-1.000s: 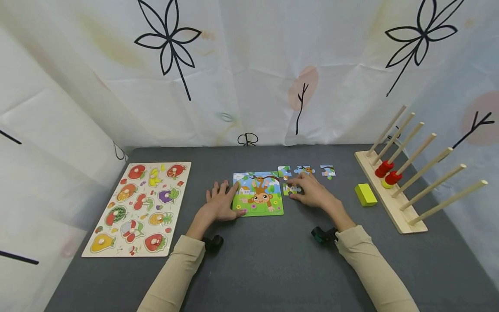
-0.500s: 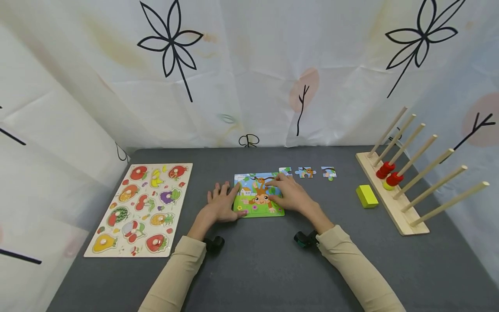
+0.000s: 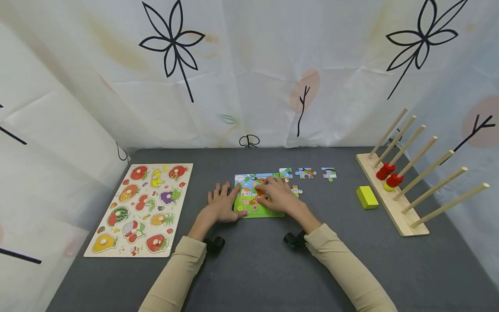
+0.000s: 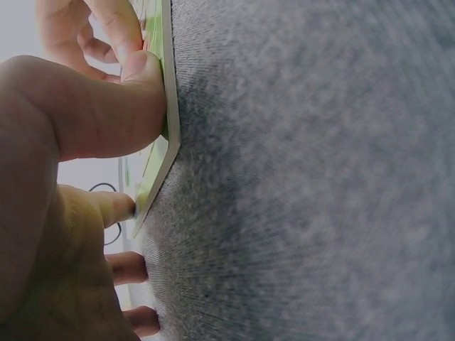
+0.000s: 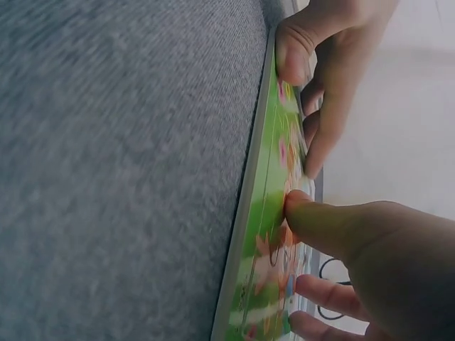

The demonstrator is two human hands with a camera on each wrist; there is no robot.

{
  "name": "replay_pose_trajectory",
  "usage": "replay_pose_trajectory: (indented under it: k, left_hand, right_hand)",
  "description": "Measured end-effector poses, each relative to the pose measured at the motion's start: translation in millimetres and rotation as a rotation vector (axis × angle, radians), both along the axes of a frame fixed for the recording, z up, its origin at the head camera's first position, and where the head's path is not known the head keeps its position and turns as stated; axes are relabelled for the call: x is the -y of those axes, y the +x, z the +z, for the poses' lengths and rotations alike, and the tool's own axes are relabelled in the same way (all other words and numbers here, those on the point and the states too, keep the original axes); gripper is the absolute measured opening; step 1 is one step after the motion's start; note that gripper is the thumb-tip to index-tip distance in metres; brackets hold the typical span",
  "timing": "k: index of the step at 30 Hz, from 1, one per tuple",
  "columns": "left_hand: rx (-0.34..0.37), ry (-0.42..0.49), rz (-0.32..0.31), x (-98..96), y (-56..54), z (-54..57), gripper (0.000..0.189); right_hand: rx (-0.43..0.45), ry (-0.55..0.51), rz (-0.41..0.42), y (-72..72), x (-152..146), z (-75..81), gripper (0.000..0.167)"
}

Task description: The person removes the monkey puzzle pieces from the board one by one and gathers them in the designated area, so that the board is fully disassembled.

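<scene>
A monkey jigsaw puzzle (image 3: 250,211) lies flat in the middle of the table. My left hand (image 3: 223,204) rests at its near left corner, fingers spread and fairly straight. In the left wrist view that thumb (image 4: 146,85) presses on the board's edge and the forefinger touches its side. My right hand (image 3: 281,196) reaches over the board. Its bent thumb (image 5: 302,213) and fingertips pinch at a middle puzzle piece by the monkey's face, mostly hidden under the hand. Beyond the right hand lies a house puzzle piece (image 3: 296,190), partly covered.
Loose puzzle pieces (image 3: 306,173) lie in a row at the board's far right. A wooden fruit puzzle board (image 3: 137,212) is on the left. On the right stand a yellow block (image 3: 367,197) and a pegged wooden rack (image 3: 409,225) with red and yellow beads. Curtains surround the table.
My right hand has moved left, from the house puzzle piece beside the board to the middle of the puzzle. The left hand has stayed at the board's corner.
</scene>
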State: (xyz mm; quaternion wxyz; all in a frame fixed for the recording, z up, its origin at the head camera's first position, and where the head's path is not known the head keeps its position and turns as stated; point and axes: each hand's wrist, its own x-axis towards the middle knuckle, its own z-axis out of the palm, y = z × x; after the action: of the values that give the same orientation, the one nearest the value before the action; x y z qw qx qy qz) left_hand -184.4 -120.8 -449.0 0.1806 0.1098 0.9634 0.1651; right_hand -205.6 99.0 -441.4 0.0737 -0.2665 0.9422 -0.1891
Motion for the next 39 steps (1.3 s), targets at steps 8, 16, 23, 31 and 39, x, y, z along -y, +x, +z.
replay_pose_trajectory:
  k: [8, 16, 23, 31, 39]
  left_hand:
    - [-0.002, 0.003, -0.002, 0.1, 0.2, 0.3, 0.092]
    - [-0.004, 0.005, -0.001, 1.4, 0.9, 1.2, 0.092]
    - [-0.005, 0.01, -0.005, 2.0, 0.4, -0.3, 0.091]
    - [0.003, 0.009, -0.002, 0.8, 1.0, -2.4, 0.091]
    - [0.007, 0.013, 0.0, 0.8, 0.3, -2.2, 0.091]
  right_hand:
    - [-0.009, 0.081, -0.012, -1.6, 8.8, -1.3, 0.053]
    - [0.005, 0.084, -0.035, -3.5, 10.5, 1.3, 0.057]
    - [0.013, 0.088, -0.039, -7.1, 10.7, 2.4, 0.055]
    - [0.02, 0.055, -0.048, -6.2, 10.5, 2.9, 0.057]
    - [0.034, -0.018, -0.04, -5.3, 8.7, 3.2, 0.056]
